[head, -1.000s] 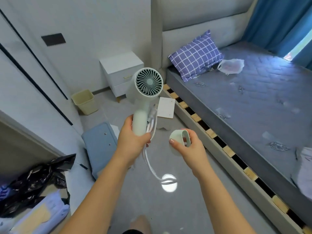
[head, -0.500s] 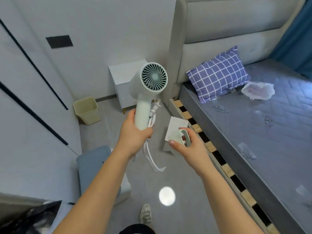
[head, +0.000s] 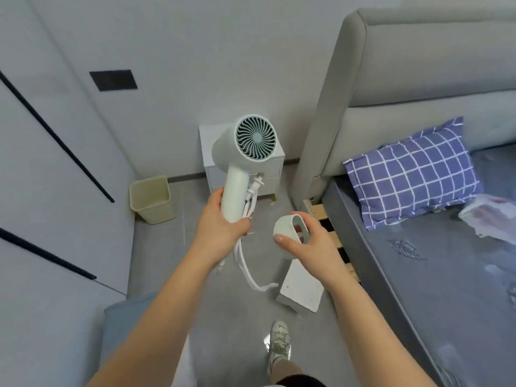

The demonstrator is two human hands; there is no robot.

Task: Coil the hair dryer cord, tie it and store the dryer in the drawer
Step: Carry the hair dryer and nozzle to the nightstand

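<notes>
My left hand (head: pixel 220 233) grips the handle of a pale green hair dryer (head: pixel 243 160), held upright with its round rear grille facing me. The white cord (head: pixel 247 263) is bunched against the handle under my fingers, its plug (head: pixel 255 185) sticking up beside the handle and a loop hanging below my hand. My right hand (head: pixel 307 241) holds the dryer's pale green nozzle attachment (head: pixel 289 229), apart from the dryer. A white nightstand (head: pixel 272 174) with drawers stands behind the dryer, by the wall; its drawers look shut.
A grey bed (head: pixel 435 275) with a tall headboard and a blue checked pillow (head: pixel 413 174) fills the right. A beige waste bin (head: pixel 152 198) stands at the left wall. A white panel (head: pixel 301 289) lies on the floor beside the bed. My shoe (head: pixel 279 342) shows below.
The view has advanced towards the nightstand and turned left, so the bed and bin sit closer. Both hands keep their holds; the dryer stays upright in front of the nightstand.
</notes>
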